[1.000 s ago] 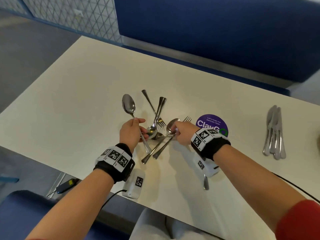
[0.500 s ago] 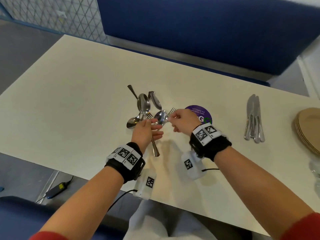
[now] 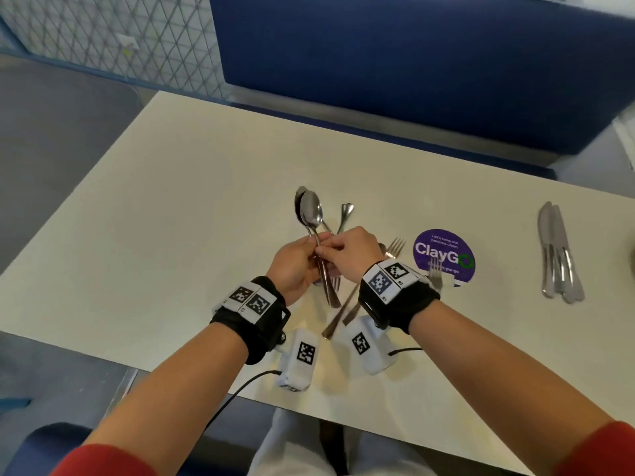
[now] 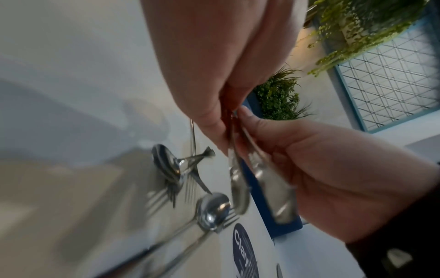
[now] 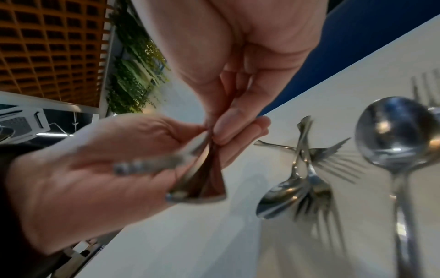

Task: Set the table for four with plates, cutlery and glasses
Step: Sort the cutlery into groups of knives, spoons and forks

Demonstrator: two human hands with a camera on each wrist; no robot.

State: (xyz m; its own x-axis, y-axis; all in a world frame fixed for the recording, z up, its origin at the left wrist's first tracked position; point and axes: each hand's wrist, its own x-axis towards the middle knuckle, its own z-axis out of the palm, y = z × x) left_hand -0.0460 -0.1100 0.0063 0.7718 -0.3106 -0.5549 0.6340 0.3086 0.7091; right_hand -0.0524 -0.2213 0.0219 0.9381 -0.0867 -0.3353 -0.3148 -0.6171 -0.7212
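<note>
Head view: the left hand point(image 3: 293, 266) is curling round the handles of two spoons point(image 3: 311, 211), whose bowls are pointing toward twelve o'clock above the cream table point(image 3: 137, 235). The right hand point(image 3: 348, 255) is meeting it from three o'clock, its fingertips pinching the same handles just beside the left thumb. Beneath both hands a loose pile of cutlery point(image 3: 345, 214) is lying on the table, with forks point(image 3: 395, 247) fanning toward two o'clock. A purple ClayGo sticker point(image 3: 443, 259) is sitting at three o'clock of the pile, and a bundle of knives point(image 3: 558, 255) is resting well apart, farther toward three o'clock. A blue bench back point(image 3: 412, 63) is running along the far edge at twelve o'clock.

Left wrist view: the left hand point(image 4: 214, 65) is coming in from twelve o'clock and the right hand point(image 4: 321, 169) from four o'clock, both gripping the blurred spoons point(image 4: 240, 184). The pile of cutlery point(image 4: 190, 178) is lying at seven o'clock of them.

Right wrist view: the right hand point(image 5: 233, 56) is pinching the spoons point(image 5: 202, 180) from twelve o'clock, while the left hand point(image 5: 95, 169) is wrapping them from nine o'clock. The pile of cutlery point(image 5: 307, 178) is lying at three o'clock.
</note>
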